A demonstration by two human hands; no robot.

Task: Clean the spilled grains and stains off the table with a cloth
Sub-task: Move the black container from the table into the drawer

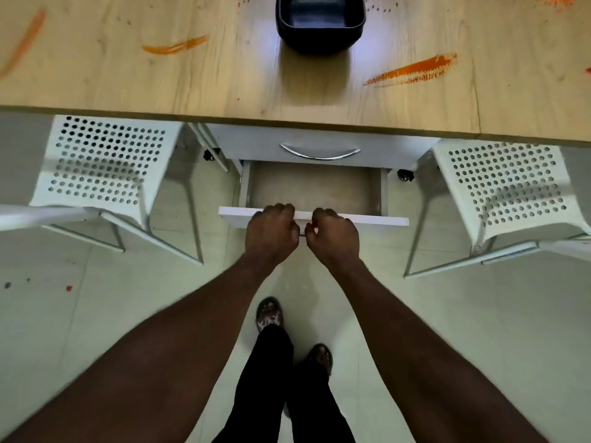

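Stains (412,71) streak the tabletop (224,91); below its near edge the drawer (315,187) is gripped by left hand (271,228) and right hand (334,233). No cloth is seen; one must be sought.

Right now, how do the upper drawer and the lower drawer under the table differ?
The upper drawer is shut; the lower drawer is pulled out. The upper drawer's curved metal handle shows untouched; the lower drawer's front is gripped by the left hand and right hand. Both are white and sit under the table.
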